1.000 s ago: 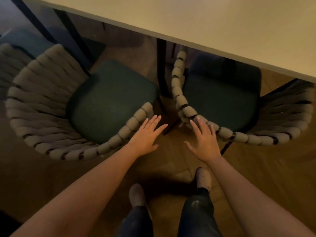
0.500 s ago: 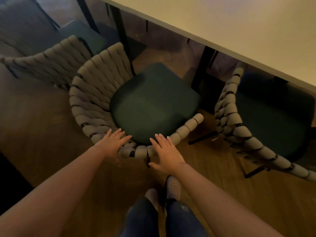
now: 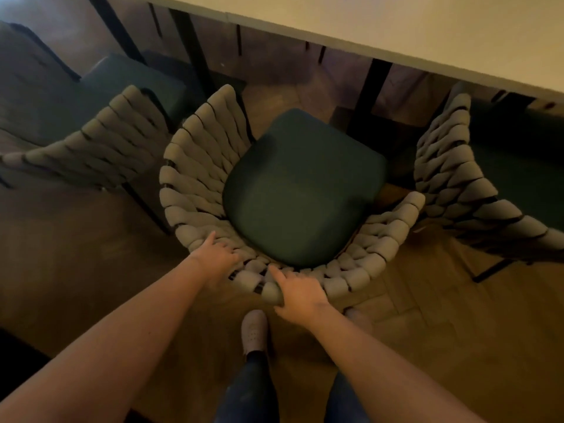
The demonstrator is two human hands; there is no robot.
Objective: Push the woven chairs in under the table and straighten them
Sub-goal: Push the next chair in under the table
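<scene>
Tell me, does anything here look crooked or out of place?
Yes. The middle chair is askew: its green seat sits at a slant to the table edge and clear of it, while the right chair is partly tucked under. The left hand and right hand grip the middle chair's woven back.

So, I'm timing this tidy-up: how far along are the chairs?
Done: the right chair looks partly tucked under the table. In hand: left hand and right hand grip the middle chair by its woven back; its seat sits short of the table. Left: pushing it in, then the angled left chair.
</scene>
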